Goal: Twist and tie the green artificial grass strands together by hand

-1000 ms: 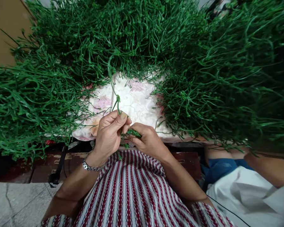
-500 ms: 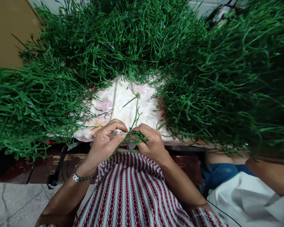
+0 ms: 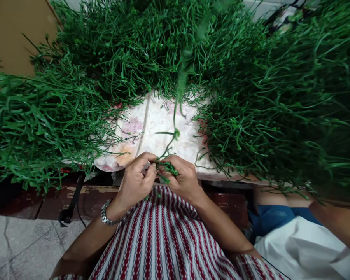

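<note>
My left hand and my right hand meet just above my lap, fingers pinched together. Between them sits a small bunch of green plastic stems, held mostly in my right hand. One long green stem rises from my fingers and stands up, blurred, over the floral cloth. My left thumb and forefinger grip the base of that stem. A metal watch band circles my left wrist.
Large heaps of green plastic stems surround the cloth on the left, back and right. A dark wooden edge runs below the cloth. Another person's arm and white garment lie at the lower right. Grey tiled floor shows lower left.
The long stem has swung from the left to upright and reaches higher. My hands have drawn closer together, the left fingers closing on the stem's base.
</note>
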The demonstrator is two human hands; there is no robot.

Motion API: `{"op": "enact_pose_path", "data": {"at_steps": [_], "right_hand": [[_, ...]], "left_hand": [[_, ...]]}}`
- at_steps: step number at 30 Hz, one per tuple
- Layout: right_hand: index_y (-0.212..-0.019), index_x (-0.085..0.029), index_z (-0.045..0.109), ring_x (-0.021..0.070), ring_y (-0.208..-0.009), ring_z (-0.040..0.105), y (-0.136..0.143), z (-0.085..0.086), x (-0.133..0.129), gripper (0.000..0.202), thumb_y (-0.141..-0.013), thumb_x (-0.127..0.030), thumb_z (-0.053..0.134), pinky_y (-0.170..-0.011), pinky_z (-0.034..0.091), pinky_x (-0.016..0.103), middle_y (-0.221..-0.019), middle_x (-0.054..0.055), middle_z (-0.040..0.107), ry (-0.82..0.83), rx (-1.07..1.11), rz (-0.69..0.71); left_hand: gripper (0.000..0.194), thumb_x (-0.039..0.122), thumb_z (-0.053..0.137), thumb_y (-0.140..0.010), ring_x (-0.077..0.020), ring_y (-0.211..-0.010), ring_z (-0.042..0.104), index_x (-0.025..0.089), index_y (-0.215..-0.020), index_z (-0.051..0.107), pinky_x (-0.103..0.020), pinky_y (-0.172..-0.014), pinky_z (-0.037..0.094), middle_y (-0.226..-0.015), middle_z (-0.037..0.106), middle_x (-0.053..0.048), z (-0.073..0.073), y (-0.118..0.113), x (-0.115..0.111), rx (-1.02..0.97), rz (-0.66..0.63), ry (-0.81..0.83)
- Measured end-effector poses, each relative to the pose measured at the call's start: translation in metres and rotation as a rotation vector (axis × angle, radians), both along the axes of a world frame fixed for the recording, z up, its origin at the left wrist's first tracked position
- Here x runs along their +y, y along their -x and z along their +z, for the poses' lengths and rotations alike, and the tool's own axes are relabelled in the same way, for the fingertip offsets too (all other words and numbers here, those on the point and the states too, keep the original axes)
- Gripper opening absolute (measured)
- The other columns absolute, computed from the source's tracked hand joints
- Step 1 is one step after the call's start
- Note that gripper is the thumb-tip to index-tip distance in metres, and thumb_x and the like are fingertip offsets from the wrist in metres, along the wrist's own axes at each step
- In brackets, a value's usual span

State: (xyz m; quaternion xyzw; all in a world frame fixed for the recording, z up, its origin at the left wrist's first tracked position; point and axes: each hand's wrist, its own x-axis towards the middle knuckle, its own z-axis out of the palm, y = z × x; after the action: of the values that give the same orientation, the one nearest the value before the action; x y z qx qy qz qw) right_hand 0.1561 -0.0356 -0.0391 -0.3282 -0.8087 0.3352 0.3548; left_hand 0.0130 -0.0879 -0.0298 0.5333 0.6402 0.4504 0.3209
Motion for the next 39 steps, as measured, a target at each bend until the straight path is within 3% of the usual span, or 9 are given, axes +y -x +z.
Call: {"op": "enact_pose_path", "data": {"at_steps": [6, 10, 14, 17, 22, 27, 31, 34, 39], "right_hand": [[-0.082, -0.015, 0.058, 0.0107, -0.066, 0.055, -0.001, 0.004, 0.002, 0.006, -0.08, -0.014, 0.052, -0.063, 0.042, 0.021, -0.074, 0.002, 0.06, 0.13, 0.055, 0.034], [-0.088, -0.015, 0.059, 0.0116, -0.071, 0.057, -0.005, 0.008, 0.006, 0.009, -0.081, -0.017, 0.054, -0.066, 0.043, 0.022, -0.079, 0.002, 0.062, 0.323, 0.055, 0.079], [-0.097, -0.015, 0.057, 0.0106, -0.07, 0.056, -0.006, 0.008, 0.01, 0.018, -0.084, -0.027, 0.054, -0.063, 0.043, 0.02, -0.078, 0.001, 0.06, 0.521, 0.149, 0.143], [-0.084, -0.014, 0.057, 0.008, -0.061, 0.048, -0.005, 0.007, 0.012, 0.02, -0.081, -0.034, 0.06, -0.055, 0.038, 0.017, -0.068, -0.003, 0.053, 0.555, 0.125, 0.134], [-0.073, -0.014, 0.053, 0.0077, -0.058, 0.046, -0.007, 0.006, 0.014, 0.022, -0.084, -0.033, 0.058, -0.054, 0.036, 0.018, -0.063, -0.003, 0.05, 0.487, 0.05, 0.15], [-0.089, -0.014, 0.06, 0.0134, -0.073, 0.058, -0.009, 0.003, 0.016, 0.02, -0.082, -0.033, 0.062, -0.068, 0.044, 0.024, -0.082, 0.004, 0.063, 0.242, -0.017, 0.185], [-0.095, -0.015, 0.06, 0.0148, -0.081, 0.061, -0.005, 0.0, 0.016, 0.015, -0.082, -0.023, 0.06, -0.073, 0.046, 0.025, -0.088, 0.007, 0.066, 0.097, 0.053, 0.208], [-0.081, -0.014, 0.061, 0.0129, -0.072, 0.059, -0.004, -0.001, 0.017, 0.005, -0.081, -0.016, 0.057, -0.067, 0.046, 0.023, -0.076, 0.005, 0.064, 0.046, 0.069, 0.204], [-0.07, -0.014, 0.059, 0.0126, -0.069, 0.057, -0.008, 0.002, 0.02, 0.011, -0.078, -0.011, 0.053, -0.064, 0.044, 0.023, -0.073, 0.004, 0.064, -0.082, -0.082, 0.244]], "left_hand": [[0.008, 0.021, 0.054, -0.08, -0.0106, -0.061, 0.048, 0.018, -0.085, 0.059, -0.02, -0.057, 0.035, -0.074, 0.057, 0.0, -0.002, 0.007, 0.001, -0.22, -0.109, 0.085], [0.007, 0.023, 0.059, -0.077, -0.0127, -0.067, 0.051, 0.018, -0.08, 0.06, -0.021, -0.06, 0.037, -0.076, 0.058, -0.001, -0.003, 0.008, 0.001, -0.313, -0.055, 0.066], [0.002, 0.02, 0.058, -0.076, -0.0135, -0.068, 0.051, 0.018, -0.078, 0.059, -0.022, -0.064, 0.039, -0.077, 0.058, -0.001, -0.002, 0.004, 0.001, -0.16, 0.02, -0.028], [0.005, 0.015, 0.055, -0.077, -0.0141, -0.072, 0.052, 0.019, -0.076, 0.058, -0.023, -0.069, 0.041, -0.075, 0.057, -0.001, -0.002, 0.0, 0.001, -0.041, -0.031, -0.092], [0.005, 0.016, 0.056, -0.078, -0.0155, -0.079, 0.054, 0.018, -0.077, 0.06, -0.024, -0.071, 0.041, -0.078, 0.058, -0.003, -0.006, 0.003, 0.0, -0.252, -0.108, -0.044], [0.004, 0.019, 0.06, -0.078, -0.0136, -0.074, 0.054, 0.018, -0.076, 0.063, -0.023, -0.066, 0.041, -0.075, 0.058, -0.002, -0.007, 0.008, 0.001, -0.429, -0.092, -0.004], [0.006, 0.02, 0.059, -0.08, -0.0145, -0.077, 0.056, 0.018, -0.077, 0.064, -0.024, -0.069, 0.043, -0.077, 0.06, -0.002, -0.007, 0.005, 0.002, -0.339, -0.054, -0.036], [0.007, 0.018, 0.057, -0.081, -0.0154, -0.081, 0.057, 0.018, -0.077, 0.063, -0.025, -0.072, 0.043, -0.08, 0.059, -0.003, -0.007, 0.002, 0.001, -0.219, -0.04, -0.108], [0.012, 0.01, 0.049, -0.081, -0.015, -0.078, 0.054, 0.017, -0.075, 0.056, -0.026, -0.073, 0.041, -0.078, 0.057, -0.003, -0.001, 0.005, 0.002, 0.086, -0.11, -0.13]]}}
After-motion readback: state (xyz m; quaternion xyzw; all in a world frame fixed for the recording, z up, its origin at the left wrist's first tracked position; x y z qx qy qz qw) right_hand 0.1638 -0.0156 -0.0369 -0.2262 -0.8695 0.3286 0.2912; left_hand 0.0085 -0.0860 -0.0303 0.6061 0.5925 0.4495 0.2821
